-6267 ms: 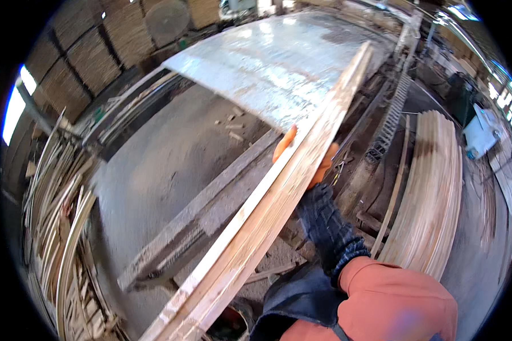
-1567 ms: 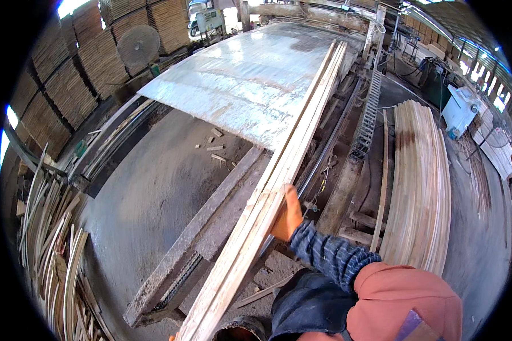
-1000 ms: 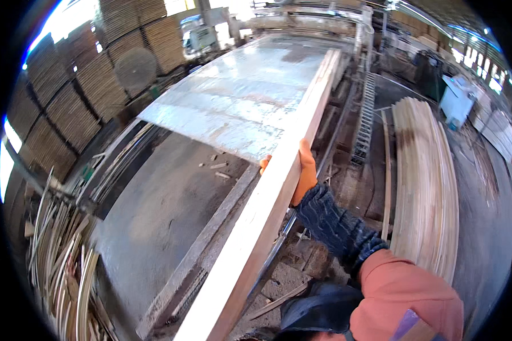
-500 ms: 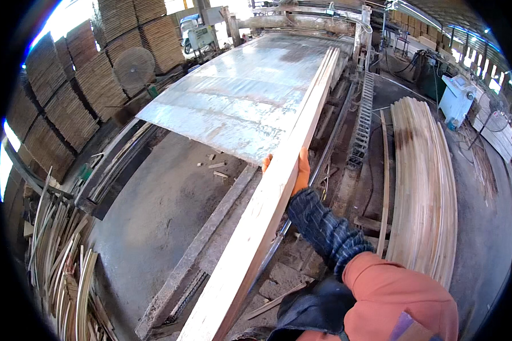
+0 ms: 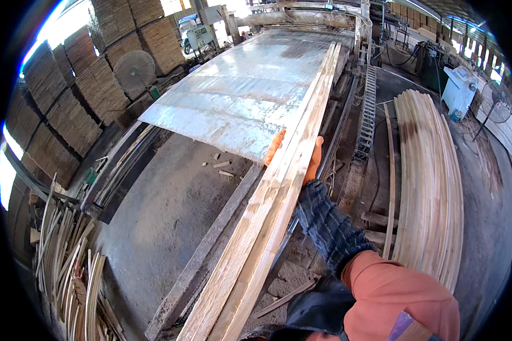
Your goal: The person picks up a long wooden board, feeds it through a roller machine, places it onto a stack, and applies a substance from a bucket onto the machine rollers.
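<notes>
A long pale wooden plank (image 5: 267, 227), seemingly two boards laid together, runs from the lower edge up along the right side of a big grey metal sheet table (image 5: 239, 96). My right hand (image 5: 314, 165), in an orange glove with a dark knit cuff, grips the plank from underneath about halfway along: fingers curl over its left edge and the thumb over its right. The orange sleeve enters from the lower right. My left hand is out of view.
A stack of thin curved wood strips (image 5: 432, 187) lies on the right. A chain conveyor (image 5: 370, 108) runs beside the plank. Piled veneer bundles (image 5: 74, 108) and a fan (image 5: 133, 71) stand on the left, loose scrap strips (image 5: 68, 273) at lower left, and a machine (image 5: 458, 91) at the far right.
My right hand has shifted farther up the plank toward the metal table, and it now wraps both edges. The plank lies flatter along the table's side.
</notes>
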The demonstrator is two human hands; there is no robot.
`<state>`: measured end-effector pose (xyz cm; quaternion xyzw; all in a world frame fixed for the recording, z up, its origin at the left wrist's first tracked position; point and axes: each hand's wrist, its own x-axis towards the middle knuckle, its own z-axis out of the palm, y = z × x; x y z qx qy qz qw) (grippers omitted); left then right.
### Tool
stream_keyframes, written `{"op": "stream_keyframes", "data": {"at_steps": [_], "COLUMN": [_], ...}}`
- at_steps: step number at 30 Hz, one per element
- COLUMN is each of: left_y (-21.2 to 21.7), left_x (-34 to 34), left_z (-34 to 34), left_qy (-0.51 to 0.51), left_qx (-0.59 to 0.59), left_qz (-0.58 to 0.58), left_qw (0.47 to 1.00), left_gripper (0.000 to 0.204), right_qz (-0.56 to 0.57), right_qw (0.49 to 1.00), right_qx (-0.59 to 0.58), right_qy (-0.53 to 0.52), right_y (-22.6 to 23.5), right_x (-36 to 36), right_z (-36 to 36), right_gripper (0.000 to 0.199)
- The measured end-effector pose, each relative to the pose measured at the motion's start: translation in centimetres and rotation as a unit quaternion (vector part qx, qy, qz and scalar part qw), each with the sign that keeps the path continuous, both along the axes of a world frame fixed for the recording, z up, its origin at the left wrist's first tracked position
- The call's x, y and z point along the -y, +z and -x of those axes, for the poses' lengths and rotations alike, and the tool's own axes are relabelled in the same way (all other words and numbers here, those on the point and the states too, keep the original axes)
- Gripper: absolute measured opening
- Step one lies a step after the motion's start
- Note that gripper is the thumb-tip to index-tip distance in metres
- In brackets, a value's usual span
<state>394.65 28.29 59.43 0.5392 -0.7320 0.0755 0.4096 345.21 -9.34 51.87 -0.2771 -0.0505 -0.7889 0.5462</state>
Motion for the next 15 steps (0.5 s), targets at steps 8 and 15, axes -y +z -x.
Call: {"op": "stream_keyframes", "data": {"at_steps": [8, 15], "left_y": [0.1, -5.7], "left_x": [1.0, 6.6], "left_z": [-3.5, -3.3], "left_qy": [-0.035, 0.078], "left_qx": [0.019, -0.66], "left_qz": [0.066, -0.147], "left_qw": [0.997, 0.732], "left_gripper": [0.064, 0.043], "right_qz": [-0.189, -0.419], "right_qw": [0.975, 0.895], "right_qx": [0.083, -0.093], "right_qy": [0.079, -0.124], "right_y": [1.5, -5.4], "right_x": [-0.2, 7.5], "right_z": [-0.5, 1.1], "right_gripper": [0.089, 0.065]}}
